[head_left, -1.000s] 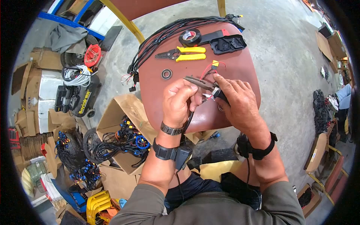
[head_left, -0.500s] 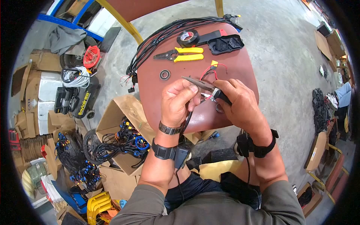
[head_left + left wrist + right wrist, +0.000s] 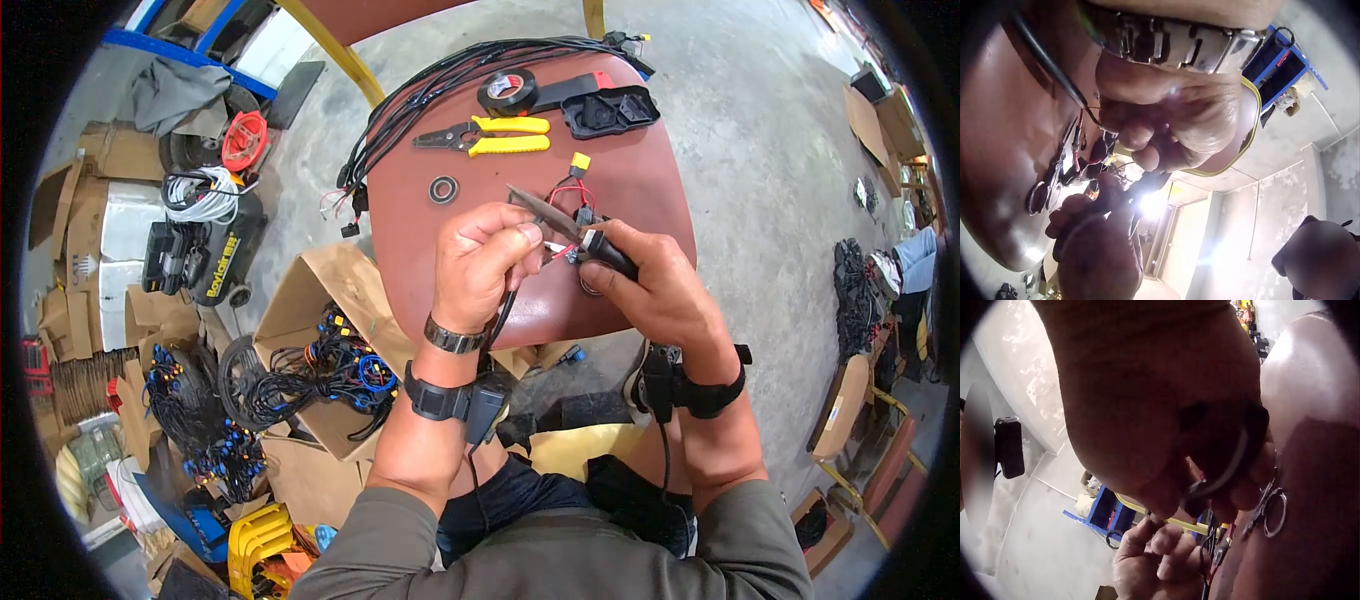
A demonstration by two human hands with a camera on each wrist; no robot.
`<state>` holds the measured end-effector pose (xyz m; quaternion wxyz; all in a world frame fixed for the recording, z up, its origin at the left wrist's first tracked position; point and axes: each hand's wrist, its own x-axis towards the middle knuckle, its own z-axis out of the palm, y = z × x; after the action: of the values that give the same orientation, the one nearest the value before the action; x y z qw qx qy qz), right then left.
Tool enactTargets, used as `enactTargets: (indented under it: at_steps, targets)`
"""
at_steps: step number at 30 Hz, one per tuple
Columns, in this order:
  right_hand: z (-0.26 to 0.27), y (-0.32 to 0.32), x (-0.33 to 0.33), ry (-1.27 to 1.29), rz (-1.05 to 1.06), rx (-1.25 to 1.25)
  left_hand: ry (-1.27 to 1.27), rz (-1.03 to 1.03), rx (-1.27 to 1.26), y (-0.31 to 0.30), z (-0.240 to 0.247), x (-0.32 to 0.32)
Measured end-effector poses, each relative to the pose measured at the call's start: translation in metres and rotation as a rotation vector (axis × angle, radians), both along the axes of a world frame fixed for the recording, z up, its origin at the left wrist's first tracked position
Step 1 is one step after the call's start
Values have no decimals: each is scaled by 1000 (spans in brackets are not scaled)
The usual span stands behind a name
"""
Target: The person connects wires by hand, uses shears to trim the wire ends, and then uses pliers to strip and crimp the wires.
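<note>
My left hand (image 3: 490, 255) pinches a thin wire end between thumb and index finger. A black cable (image 3: 503, 315) with red and white wires runs down from those fingers along the wrist. In my right hand (image 3: 650, 285) are long-nose pliers (image 3: 552, 214), their dark handles in the palm and their metal nose pointing to the upper left, right over the left fingertips. Just beyond the pliers lies a yellow connector (image 3: 580, 162) on red and black leads. In the left wrist view, scissors (image 3: 1054, 178) lie on the brown seat (image 3: 440, 290), mostly hidden by the hands in the head view.
Yellow-handled wire strippers (image 3: 490, 136), black tape (image 3: 508, 92), a black plastic case (image 3: 610, 110) and a ring bearing (image 3: 443, 189) lie on the seat. A black cable bundle (image 3: 400, 125) curves along its far left edge. A cardboard box (image 3: 330, 290) of cables stands at left.
The pliers and right hand have shifted slightly right, and the right fingers sit lower on the handles, baring more of them. The left hand keeps its pinch.
</note>
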<state>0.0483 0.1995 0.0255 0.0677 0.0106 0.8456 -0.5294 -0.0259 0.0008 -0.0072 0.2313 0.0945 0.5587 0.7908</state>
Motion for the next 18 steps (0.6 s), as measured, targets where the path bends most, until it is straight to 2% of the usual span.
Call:
enactTargets:
  at_steps: [2, 5, 11, 18]
  targets:
    - [10, 3, -1, -128, 35, -1, -3, -11, -12, 1, 0, 0]
    - [14, 6, -1, -160, 61, -31, 7, -1, -50, 2, 2, 0]
    - [-4, 3, 3, 157, 51, 87, 63, 38, -164, 4, 1, 3]
    - [1, 1, 6, 199, 48, 319, 438, 239, -396, 14, 1, 11]
